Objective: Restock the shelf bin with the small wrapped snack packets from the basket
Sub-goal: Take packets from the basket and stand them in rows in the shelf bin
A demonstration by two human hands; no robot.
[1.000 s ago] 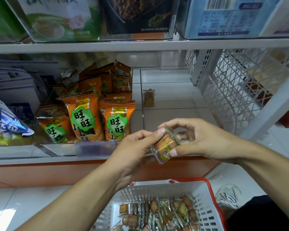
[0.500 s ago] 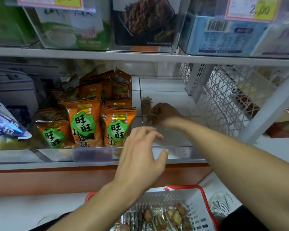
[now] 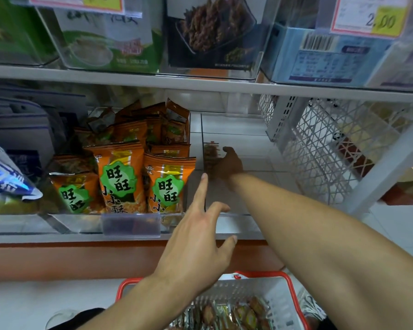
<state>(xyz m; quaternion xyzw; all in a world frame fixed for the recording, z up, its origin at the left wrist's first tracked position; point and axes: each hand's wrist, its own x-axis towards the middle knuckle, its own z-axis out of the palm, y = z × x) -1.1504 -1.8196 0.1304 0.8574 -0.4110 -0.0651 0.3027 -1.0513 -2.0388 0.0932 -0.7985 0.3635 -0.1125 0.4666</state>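
Right hand (image 3: 228, 164) deep in the clear shelf bin (image 3: 236, 211), at the snack packets (image 3: 210, 154) against its left wall; grip too dark to tell. Left hand (image 3: 196, 244) open, fingers spread, at the bin front. More packets in basket (image 3: 281, 296) below.

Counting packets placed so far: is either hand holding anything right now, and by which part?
The left hand is open and empty. The right hand is deep in the clear plastic shelf bin beside a small wrapped snack packet; shadow hides any grip.
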